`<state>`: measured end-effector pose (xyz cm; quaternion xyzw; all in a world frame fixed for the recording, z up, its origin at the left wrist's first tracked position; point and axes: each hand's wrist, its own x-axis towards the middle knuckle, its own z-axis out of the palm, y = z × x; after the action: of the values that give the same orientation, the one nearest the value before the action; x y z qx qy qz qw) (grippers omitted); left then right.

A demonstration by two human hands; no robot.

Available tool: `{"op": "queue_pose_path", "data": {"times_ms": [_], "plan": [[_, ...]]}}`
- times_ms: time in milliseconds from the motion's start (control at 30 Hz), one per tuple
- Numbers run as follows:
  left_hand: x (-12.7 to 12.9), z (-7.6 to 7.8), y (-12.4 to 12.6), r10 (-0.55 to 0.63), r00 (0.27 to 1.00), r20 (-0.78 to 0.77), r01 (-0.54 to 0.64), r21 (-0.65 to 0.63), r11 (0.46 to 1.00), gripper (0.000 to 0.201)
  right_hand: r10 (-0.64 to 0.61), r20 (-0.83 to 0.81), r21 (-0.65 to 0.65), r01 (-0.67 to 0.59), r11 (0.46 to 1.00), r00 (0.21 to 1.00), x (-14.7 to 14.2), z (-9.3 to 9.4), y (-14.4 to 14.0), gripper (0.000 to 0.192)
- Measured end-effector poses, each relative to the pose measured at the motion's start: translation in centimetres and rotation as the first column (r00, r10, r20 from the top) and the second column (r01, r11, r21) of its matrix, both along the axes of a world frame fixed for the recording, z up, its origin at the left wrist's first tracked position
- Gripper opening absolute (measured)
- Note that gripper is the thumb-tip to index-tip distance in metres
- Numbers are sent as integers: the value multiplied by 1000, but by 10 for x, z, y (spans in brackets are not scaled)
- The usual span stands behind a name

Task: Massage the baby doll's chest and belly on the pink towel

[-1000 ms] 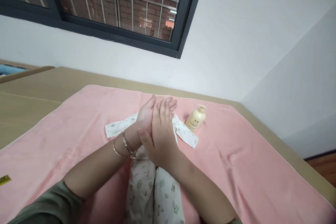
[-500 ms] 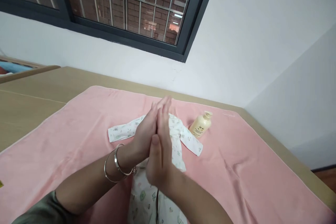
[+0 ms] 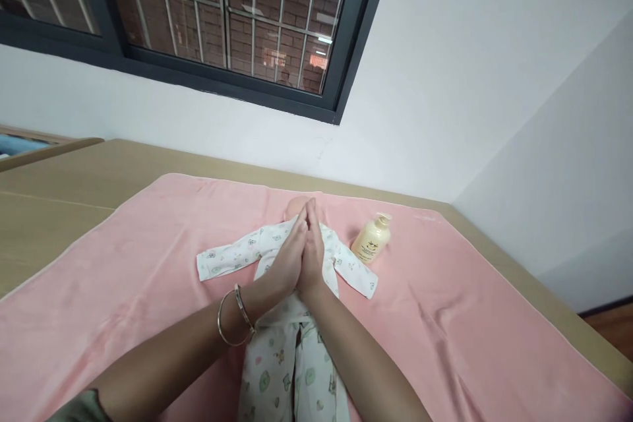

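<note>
Left hand (image 3: pixel 285 262) and right hand (image 3: pixel 312 258) are pressed flat together, palm to palm, nothing held between them, above a doll in a printed romper (image 3: pixel 277 356) laid on the pink towel (image 3: pixel 123 264). A cream pump bottle (image 3: pixel 370 239) is stood just right.

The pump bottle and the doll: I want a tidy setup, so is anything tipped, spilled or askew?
The pump bottle lies tipped on the pink towel, no spill visible. The doll lies straight, sleeves spread. Left hand and right hand press palm to palm above it.
</note>
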<state>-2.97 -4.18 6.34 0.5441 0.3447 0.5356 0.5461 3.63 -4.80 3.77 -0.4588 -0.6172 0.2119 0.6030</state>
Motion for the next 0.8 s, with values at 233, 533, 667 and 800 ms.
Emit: {"op": "queue_pose_path", "data": {"times_ms": [233,533,667,800], "plan": [[-6,-17,27,23,999,41,-22,-14,1000,50,-91,276,-129,130,983,957,-1,4,-1,61],[-7,-58,45,244,961,-131,-221,168,961,42,143,752,-258,88,962,644,33,-2,20,52],[-14,-73,40,267,936,-228,-206,259,944,44,129,759,-284,147,947,638,51,-10,25,57],[-15,-83,41,299,907,-296,-209,298,931,47,57,785,-311,312,898,617,49,-12,18,67]]}}
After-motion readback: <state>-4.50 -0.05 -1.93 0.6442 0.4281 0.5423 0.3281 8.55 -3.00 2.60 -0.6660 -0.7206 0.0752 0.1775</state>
